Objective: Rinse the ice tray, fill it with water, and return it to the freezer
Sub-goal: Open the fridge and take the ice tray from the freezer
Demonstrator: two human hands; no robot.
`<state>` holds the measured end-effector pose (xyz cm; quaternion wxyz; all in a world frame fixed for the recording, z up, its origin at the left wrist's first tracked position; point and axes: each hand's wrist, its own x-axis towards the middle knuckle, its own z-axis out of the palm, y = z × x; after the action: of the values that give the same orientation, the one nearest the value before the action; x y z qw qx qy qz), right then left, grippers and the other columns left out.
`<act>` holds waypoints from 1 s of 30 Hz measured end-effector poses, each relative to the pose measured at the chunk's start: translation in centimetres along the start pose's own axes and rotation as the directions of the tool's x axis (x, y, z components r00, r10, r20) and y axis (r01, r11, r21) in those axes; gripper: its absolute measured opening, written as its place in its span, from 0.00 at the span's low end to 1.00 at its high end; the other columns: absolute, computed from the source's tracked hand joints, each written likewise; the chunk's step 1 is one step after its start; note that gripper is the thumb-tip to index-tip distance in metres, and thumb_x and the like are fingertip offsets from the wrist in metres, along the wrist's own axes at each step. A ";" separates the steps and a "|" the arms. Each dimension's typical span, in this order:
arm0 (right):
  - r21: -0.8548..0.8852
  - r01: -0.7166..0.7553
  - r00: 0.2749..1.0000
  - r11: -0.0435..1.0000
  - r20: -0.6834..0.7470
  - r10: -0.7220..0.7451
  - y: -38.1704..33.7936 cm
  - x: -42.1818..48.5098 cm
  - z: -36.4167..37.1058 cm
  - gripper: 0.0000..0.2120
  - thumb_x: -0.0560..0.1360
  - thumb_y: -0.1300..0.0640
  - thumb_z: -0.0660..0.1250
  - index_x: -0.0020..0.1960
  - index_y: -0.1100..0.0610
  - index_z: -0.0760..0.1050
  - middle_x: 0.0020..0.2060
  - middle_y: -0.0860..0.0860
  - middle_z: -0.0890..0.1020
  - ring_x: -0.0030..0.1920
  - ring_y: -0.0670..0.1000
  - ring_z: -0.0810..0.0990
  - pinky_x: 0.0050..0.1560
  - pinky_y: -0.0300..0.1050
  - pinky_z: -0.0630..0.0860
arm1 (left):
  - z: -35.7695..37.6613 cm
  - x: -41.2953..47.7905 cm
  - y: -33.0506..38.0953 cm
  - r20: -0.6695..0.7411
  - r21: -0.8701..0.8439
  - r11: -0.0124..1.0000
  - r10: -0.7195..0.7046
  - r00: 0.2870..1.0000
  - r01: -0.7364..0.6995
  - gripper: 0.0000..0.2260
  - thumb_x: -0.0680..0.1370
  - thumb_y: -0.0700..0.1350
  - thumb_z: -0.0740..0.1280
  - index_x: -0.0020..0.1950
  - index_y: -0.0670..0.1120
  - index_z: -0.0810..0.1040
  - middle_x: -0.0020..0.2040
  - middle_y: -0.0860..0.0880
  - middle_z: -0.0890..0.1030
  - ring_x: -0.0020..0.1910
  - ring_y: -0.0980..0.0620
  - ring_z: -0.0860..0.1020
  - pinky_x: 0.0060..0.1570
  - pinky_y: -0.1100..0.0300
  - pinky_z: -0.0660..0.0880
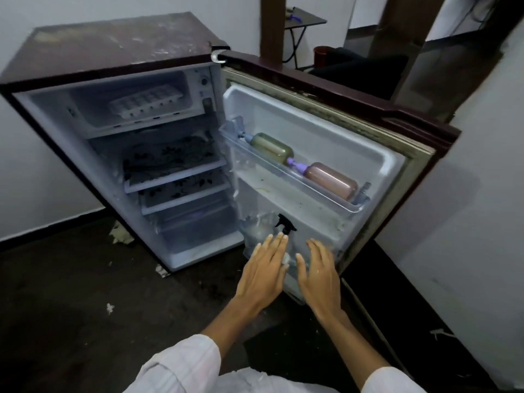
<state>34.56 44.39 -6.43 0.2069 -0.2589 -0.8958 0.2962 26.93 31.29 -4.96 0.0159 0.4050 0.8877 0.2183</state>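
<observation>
The white ice tray (pixel 146 102) lies in the freezer compartment (pixel 88 114) at the top of the small fridge (pixel 113 43), whose door (pixel 317 129) stands wide open to the right. Whether the tray holds water cannot be told from here, so the task is either not begun or all but done, with only the door left to close; a wet glint on the right hand (pixel 319 272) leans weakly toward the second. The left hand (pixel 262 268) and the right each have the grip apart, fingers straight, holding nothing, low in front of the door's bottom shelf near a spray bottle (pixel 285 226). The freezer mouth is unblocked, and the tray's front edge sits close to its lip. The door's outer edge stands near the right wall (pixel 467 208), and a greenish bottle (pixel 272 147) and a pinkish bottle (pixel 331 180) lie loose on the upper door shelf, so any swing shut should be gentle
</observation>
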 end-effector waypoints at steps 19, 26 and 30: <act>-0.225 0.391 0.894 0.893 0.325 -0.309 -19.8 9.6 16.0 0.32 0.82 0.44 0.52 0.80 0.59 0.51 0.79 0.55 0.52 0.79 0.54 0.47 0.75 0.58 0.61 | -13.4 0.4 -24.8 -0.121 0.196 0.897 -0.379 0.917 0.396 0.29 0.85 0.55 0.54 0.82 0.46 0.51 0.83 0.47 0.49 0.82 0.45 0.48 0.79 0.46 0.50; -0.244 0.428 0.882 0.870 0.322 -0.343 -27.0 16.3 20.3 0.33 0.83 0.43 0.52 0.80 0.59 0.47 0.80 0.56 0.50 0.80 0.54 0.45 0.76 0.56 0.57 | -19.1 4.2 -32.7 -0.209 0.146 0.888 -0.402 0.891 0.435 0.28 0.85 0.54 0.55 0.82 0.45 0.53 0.82 0.46 0.51 0.81 0.45 0.49 0.79 0.48 0.49; -0.235 0.441 0.875 0.866 0.328 -0.356 -29.8 20.3 22.1 0.33 0.83 0.44 0.53 0.80 0.59 0.47 0.80 0.56 0.50 0.79 0.54 0.45 0.76 0.57 0.58 | -21.0 7.1 -35.7 -0.245 0.108 0.889 -0.409 0.879 0.444 0.28 0.84 0.53 0.57 0.81 0.45 0.55 0.82 0.44 0.55 0.81 0.43 0.52 0.78 0.46 0.52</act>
<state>-3.04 26.32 0.64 0.0960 -0.0516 -0.9843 0.1387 -7.63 7.99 0.80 -0.0653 0.1728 0.9662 0.1798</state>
